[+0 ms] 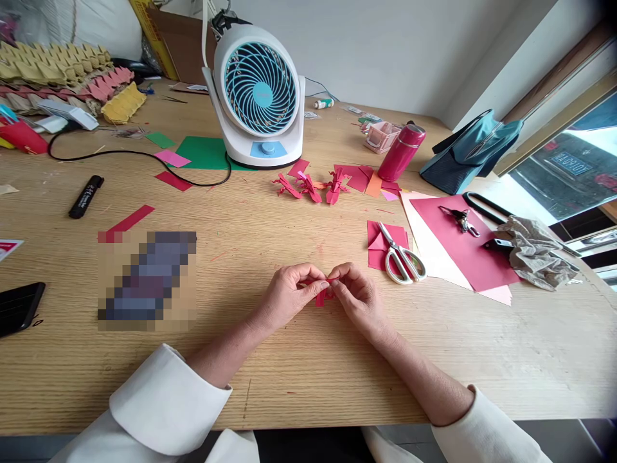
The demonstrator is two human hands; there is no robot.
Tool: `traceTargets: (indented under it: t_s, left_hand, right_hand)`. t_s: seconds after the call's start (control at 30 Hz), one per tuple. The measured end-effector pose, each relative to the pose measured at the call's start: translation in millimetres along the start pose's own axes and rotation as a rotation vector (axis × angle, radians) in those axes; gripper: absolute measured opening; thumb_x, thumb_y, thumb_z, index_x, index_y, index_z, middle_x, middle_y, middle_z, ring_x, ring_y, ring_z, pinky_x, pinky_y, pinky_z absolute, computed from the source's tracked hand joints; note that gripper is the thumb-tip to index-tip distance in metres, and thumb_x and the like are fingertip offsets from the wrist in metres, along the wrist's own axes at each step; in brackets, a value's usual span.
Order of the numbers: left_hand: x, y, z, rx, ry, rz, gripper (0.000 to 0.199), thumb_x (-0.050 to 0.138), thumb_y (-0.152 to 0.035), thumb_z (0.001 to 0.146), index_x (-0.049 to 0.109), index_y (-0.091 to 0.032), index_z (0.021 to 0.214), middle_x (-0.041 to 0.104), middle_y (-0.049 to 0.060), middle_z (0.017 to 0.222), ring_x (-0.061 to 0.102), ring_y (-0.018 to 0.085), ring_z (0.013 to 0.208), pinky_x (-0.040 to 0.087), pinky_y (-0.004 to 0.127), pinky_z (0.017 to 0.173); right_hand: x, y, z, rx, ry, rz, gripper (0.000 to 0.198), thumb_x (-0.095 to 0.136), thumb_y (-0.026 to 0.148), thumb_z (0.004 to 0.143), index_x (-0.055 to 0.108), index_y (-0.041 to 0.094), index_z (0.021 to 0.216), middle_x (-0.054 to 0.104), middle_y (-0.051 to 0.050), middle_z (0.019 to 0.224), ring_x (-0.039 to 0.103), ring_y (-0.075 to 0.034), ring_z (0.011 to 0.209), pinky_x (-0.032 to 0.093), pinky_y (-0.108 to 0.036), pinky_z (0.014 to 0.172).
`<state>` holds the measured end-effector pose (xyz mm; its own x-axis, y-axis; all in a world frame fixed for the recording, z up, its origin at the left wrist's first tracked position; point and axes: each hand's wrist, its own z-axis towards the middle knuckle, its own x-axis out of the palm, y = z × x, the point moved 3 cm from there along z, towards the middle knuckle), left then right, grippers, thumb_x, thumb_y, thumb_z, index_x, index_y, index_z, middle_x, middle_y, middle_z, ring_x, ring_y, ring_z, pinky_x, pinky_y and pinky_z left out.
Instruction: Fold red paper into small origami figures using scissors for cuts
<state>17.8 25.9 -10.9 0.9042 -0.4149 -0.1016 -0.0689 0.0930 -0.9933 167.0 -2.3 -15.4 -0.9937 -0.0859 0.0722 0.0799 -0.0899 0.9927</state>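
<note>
Between my two hands is a small piece of folded red paper (320, 298), pinched at its upper edge just above the tabletop. My left hand (294, 287) grips it from the left with thumb and forefinger. From the right, my right hand (355, 296) pinches it too, the thumbs almost meeting. Fingers cover much of the paper, so its full shape is hidden. Right of my hands, white-handled scissors (402, 260) lie partly on red paper squares (376, 233). Several folded red paper figures (311, 186) stand farther back, in front of the fan.
A white fan (263, 96) stands at the back, its black cable (144, 168) running left. A red bottle (402, 151), a teal bag (472, 151) and red sheets (463, 241) with keys lie right. Leftward are a black marker (87, 196), a phone (19, 308) and a blurred-out object (149, 276).
</note>
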Motion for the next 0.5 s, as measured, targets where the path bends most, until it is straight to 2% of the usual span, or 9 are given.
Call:
traceTargets:
  t_s: [0.33, 0.5]
  left_hand:
    - [-1, 2, 1, 0.006, -0.041, -0.001, 0.013, 0.069, -0.026, 0.083, 0.07, -0.014, 0.078, 0.069, 0.0, 0.068, 0.06, 0.01, 0.061, 0.047, 0.02, 0.058]
    - [-2, -7, -4, 0.129, -0.083, 0.148, 0.013, 0.069, -0.025, 0.087, 0.073, -0.016, 0.078, 0.068, -0.001, 0.064, 0.06, 0.01, 0.059, 0.045, 0.021, 0.058]
  right_hand:
    - [-2, -4, -2, -0.045, -0.045, -0.111, 0.02, 0.067, 0.039, 0.089, 0.059, 0.021, 0.084, 0.058, -0.001, 0.077, 0.055, -0.014, 0.068, 0.046, -0.028, 0.064]
    - [-4, -9, 0, 0.022, -0.05, -0.007, 0.027, 0.072, 0.044, 0.084, 0.058, 0.021, 0.082, 0.059, 0.0, 0.074, 0.054, -0.013, 0.066, 0.046, -0.026, 0.062]
